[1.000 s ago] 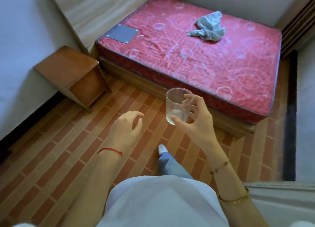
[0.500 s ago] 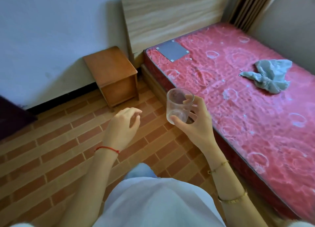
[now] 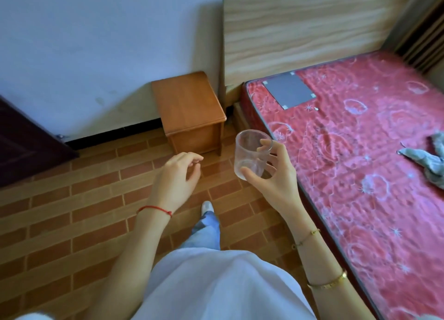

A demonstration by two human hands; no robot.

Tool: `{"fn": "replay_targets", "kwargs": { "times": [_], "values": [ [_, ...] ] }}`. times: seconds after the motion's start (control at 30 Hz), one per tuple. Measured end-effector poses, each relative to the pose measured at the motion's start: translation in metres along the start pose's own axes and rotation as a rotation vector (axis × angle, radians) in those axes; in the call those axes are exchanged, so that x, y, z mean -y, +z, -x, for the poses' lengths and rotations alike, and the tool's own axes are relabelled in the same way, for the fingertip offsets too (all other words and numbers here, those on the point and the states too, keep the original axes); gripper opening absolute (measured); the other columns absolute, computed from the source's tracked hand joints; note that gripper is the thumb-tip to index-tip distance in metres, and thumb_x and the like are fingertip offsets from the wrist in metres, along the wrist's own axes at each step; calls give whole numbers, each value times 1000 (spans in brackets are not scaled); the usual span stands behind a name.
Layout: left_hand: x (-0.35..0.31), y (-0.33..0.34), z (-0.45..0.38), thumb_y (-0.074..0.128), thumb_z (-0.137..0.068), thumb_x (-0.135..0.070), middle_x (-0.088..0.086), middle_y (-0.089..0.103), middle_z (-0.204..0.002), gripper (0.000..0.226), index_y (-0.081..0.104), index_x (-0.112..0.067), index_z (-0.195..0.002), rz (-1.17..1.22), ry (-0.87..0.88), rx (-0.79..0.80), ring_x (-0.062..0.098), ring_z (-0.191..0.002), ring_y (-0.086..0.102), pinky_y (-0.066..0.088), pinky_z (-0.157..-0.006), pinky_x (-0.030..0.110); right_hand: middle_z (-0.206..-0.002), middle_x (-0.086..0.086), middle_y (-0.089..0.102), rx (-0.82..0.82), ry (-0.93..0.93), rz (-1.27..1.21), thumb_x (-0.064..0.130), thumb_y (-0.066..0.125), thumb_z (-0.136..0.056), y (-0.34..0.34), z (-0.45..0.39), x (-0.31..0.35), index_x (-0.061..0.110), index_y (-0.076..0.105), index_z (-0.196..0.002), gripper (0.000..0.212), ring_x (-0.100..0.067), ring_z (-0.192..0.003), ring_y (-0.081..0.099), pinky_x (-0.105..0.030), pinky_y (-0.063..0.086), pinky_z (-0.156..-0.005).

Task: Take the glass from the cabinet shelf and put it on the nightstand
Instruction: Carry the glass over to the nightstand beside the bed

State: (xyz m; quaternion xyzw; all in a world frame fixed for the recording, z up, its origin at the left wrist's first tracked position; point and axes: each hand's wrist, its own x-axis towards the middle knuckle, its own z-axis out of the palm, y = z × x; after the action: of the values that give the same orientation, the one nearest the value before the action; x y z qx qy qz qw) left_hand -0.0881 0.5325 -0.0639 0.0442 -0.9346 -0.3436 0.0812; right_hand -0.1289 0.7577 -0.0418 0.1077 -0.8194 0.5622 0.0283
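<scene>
1. We are turning toward the nightstand [image 3: 189, 108]: a second ago it sat far off at ten o'clock in our view, half a second ago it had drifted nearer the middle, and now it is standing almost dead ahead at twelve o'clock, against the wall and just beside the bed's headboard [image 3: 300, 34].

2. We are carrying the glass [image 3: 252, 152] in our right hand [image 3: 271, 178], thumb pressing the lower front of the wall and fingers wrapping round the far side near the rim. The hold looks the same across all three moments; the glass is upright, appears empty, and is hanging in the air over the brick-pattern floor [image 3: 72, 211], at about one o'clock from our body and short of the nightstand.

3. Our left hand [image 3: 177, 175] is floating loosely curled at eleven o'clock, holding nothing, as it has been throughout.

4. Our foot [image 3: 207, 207] is stepping forward between the two arms, so we judge we are closing the gap now rather than only swinging round.

5. For the task this means the pick-up from the cabinet is done and the target is lined up. The nightstand's top is bare, so we judge any spot on it should serve once we are within reach.

6. The mattress [image 3: 360, 151] is running along our right, at three o'clock, with a crumpled cloth [image 3: 430, 159] lying on it, well away from our path.
</scene>
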Motion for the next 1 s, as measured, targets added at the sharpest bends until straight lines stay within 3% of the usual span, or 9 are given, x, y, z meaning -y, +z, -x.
{"fn": "replay_targets", "kwargs": {
  "times": [0.1,0.37,0.63,0.8,1.0],
  "values": [
    [15,-11,-60,55,-91,-18,-6,68,-102,20,67,-21,-108,-28,-1,-24,11,-94,63,54,-83,34,-130,9,56,11,-16,4,30,83,-70,19,-69,-3,20,48,-127,67,-8,-113,62,-23,56,-89],
    [49,-35,-211,53,-93,-25,-8,67,-107,22,66,-24,-111,-101,-15,-53,7,-95,61,42,-79,14,-125,11,58,27,-69,-1,30,83,-72,66,-236,-5,22,47,-130,69,-10,-115,61,-32,57,-90],
    [83,-34,-317,52,-95,-25,-5,65,-109,23,64,-23,-114,-111,-99,-29,10,-96,62,46,-80,17,-122,12,60,96,-35,0,28,84,-71,101,-347,-31,21,48,-128,68,3,-109,61,-13,52,-85],
    [109,-15,-382,51,-95,-26,-2,65,-120,26,63,-22,-118,-129,-175,-21,14,-108,62,43,-86,17,-123,9,60,157,15,-9,31,82,-70,119,-416,-61,22,48,-129,69,1,-110,61,-13,52,-85],
    [143,11,-455,51,-96,-24,4,65,-122,29,61,-18,-123,-150,-284,-47,20,-111,62,50,-94,31,-124,3,60,248,47,46,25,83,-73,146,-507,-88,16,46,-132,70,-7,-109,63,-16,54,-89]
  ]
}}
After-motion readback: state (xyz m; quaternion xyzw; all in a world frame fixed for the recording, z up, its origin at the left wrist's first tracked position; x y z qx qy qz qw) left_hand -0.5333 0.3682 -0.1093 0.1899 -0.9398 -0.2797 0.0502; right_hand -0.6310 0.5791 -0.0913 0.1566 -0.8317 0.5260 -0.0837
